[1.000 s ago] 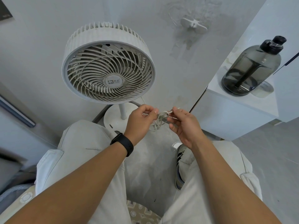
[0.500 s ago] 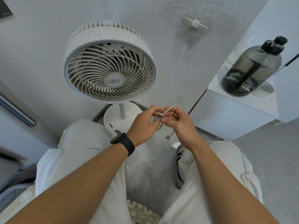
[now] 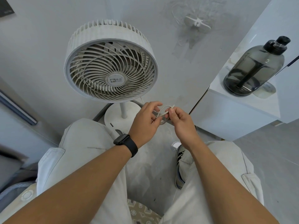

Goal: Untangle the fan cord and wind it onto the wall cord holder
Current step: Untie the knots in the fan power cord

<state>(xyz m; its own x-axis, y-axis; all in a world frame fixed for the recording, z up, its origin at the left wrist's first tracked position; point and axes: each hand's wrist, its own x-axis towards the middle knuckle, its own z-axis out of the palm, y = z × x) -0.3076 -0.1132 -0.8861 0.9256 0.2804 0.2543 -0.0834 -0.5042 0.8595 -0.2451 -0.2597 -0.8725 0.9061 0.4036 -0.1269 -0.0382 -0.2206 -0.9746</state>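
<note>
While the pedestal fan [image 3: 111, 62] stands at the far wall, tilted toward the camera, a smoky water jug [image 3: 252, 68] sits on the white counter [image 3: 242, 101] at right and the wall cord holder [image 3: 196, 24] hangs bare, far right of the fan. Both hands meet just near of the fan's base [image 3: 123, 115]: left hand [image 3: 144, 123], smartwatch [image 3: 125, 144] on its wrist, and right hand [image 3: 182, 122] each pinch the looped white cord [image 3: 163, 111]. Since half a second ago the loop has opened wider between them
</note>
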